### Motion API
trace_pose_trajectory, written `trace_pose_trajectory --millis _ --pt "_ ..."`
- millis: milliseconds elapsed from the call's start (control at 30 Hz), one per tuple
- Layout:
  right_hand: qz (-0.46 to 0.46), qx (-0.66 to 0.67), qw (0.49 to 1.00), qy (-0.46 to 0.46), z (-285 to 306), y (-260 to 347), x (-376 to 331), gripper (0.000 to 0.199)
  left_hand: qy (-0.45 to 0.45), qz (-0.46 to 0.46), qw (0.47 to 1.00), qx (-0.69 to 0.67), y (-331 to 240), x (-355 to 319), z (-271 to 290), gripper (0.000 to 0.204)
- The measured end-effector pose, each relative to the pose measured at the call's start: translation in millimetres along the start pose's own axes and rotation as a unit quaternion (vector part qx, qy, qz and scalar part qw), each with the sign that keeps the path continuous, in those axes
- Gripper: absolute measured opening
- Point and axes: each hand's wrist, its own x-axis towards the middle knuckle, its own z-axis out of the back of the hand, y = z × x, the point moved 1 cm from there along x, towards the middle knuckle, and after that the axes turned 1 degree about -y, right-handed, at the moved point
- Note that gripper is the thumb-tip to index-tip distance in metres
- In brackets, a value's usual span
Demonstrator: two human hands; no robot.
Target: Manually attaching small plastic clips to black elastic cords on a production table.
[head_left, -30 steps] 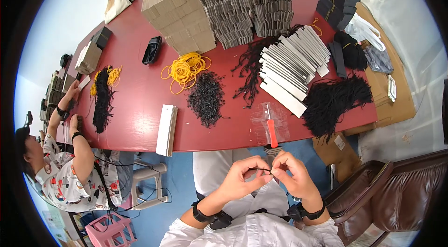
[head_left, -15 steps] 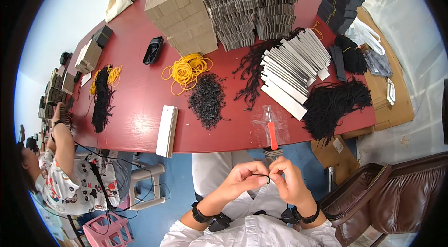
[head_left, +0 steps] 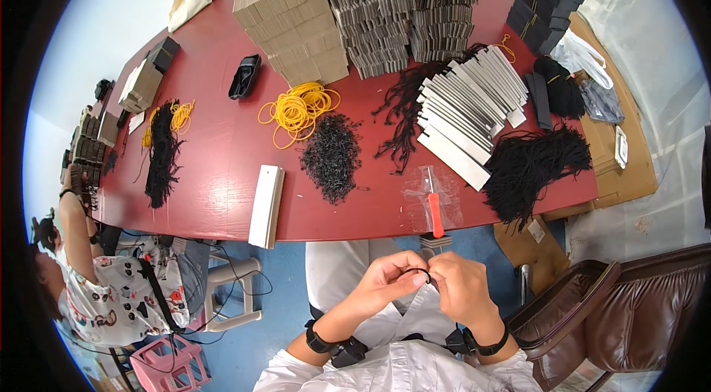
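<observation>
A short black cord (head_left: 416, 270) bends in a small arc between my two hands, just off the table's front edge and over my lap. My left hand (head_left: 384, 284) pinches it between thumb and fingers. Close beside it, my right hand (head_left: 461, 287) is closed on the cord's other side, its knuckles turned up, so the cord's end there is hidden. Ahead of my hands, a red-handled tool (head_left: 435, 214) with a thin metal tip lies on a clear plastic sheet. A pile of small black plastic pieces (head_left: 330, 158) sits farther in.
Yellow rubber bands (head_left: 300, 112), white strips (head_left: 453, 150), a strip stack (head_left: 265, 207) and black cords (head_left: 535, 170) lie on the red table (head_left: 207, 170). Tall grey-brown stacks (head_left: 292, 21) stand behind. A brown leather chair (head_left: 637, 318) is right; a co-worker (head_left: 111, 281) sits left.
My right hand has rolled inward, closing over its end of the cord, and the cord now arches higher between my hands. The co-worker's arm at the left has shifted.
</observation>
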Motion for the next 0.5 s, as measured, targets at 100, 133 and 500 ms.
trace_pose_trajectory --millis 100,133,500 --pt "0.011 -0.058 0.998 0.020 2.5 5.4 1.6 0.026 -0.006 0.003 1.000 0.007 1.4 -1.0 2.0 0.017" --pt "0.017 -0.086 0.996 0.034 4.0 6.9 0.8 0.026 -0.007 0.001 1.000 0.007 0.5 -0.9 1.7 0.017" --pt "-0.034 -0.036 0.999 0.013 4.0 11.1 2.0 0.020 -0.115 -0.077 0.987 0.086 1.6 1.5 -5.3 0.011"
